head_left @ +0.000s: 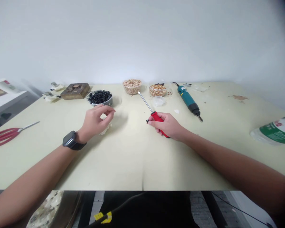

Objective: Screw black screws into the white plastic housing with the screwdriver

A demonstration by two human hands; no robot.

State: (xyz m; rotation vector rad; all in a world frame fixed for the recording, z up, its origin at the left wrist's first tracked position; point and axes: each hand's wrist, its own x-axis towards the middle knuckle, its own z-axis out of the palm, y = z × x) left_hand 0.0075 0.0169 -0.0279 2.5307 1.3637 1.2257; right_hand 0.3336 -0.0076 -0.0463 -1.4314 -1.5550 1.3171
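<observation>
My right hand [165,125] is wrapped round the red handle of a screwdriver [158,118], whose metal shaft points up and to the left. A small black piece [147,121] shows at the thumb and fingertips of that hand. My left hand [99,119], with a black watch [72,140] on the wrist, is curled with thumb and fingertips close together; anything between them is too small to make out. Partly hidden beneath it lies a whitish piece [106,129]. Just behind it stands a tub of black parts [100,97].
Two tubs of small parts [132,86] [157,90] stand at the back, near a clear lid [159,101]. A green power tool [188,99] lies right of them. Scissors [8,136] and a metal block [75,91] are left; a bottle [275,131] is right.
</observation>
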